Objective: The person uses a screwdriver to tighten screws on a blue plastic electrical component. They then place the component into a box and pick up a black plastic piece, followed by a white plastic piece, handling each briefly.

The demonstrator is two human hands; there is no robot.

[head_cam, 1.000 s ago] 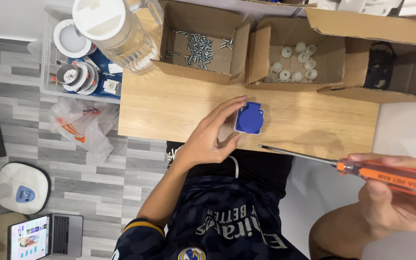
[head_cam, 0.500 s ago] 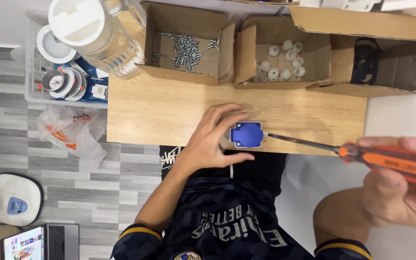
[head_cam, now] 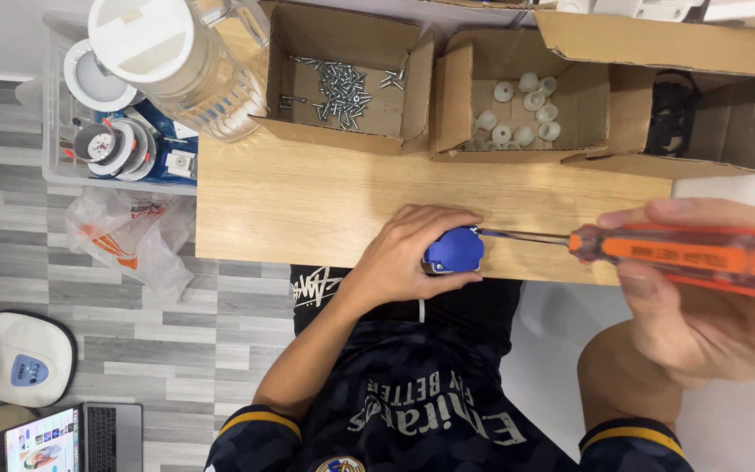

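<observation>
A small blue plastic part (head_cam: 454, 249) is held down at the near edge of the wooden tabletop (head_cam: 308, 210), just above the person's lap. It is gripped by the left hand (head_cam: 404, 253), whose fingers are curled round its far and near sides. The thin metal shaft of an orange-handled screwdriver (head_cam: 683, 255) is laid almost level across the board, and its tip is set against the right-hand top corner of the blue part. The handle is clasped in the right hand (head_cam: 709, 306), closed around it.

By the look of it, a screw is being worked at that corner, so the fastening is judged to be under way rather than finished; how many screws are already seated cannot be told.

Behind the board, an open cardboard box of loose silver screws (head_cam: 342, 83) is seen, and beside it a second box with small white round parts (head_cam: 517, 109).

The screw head itself is hidden under the tip, the underside and left half of the blue part are covered by the fingers, and the dark item in the third box (head_cam: 670, 114) is too shadowed to be made out
</observation>
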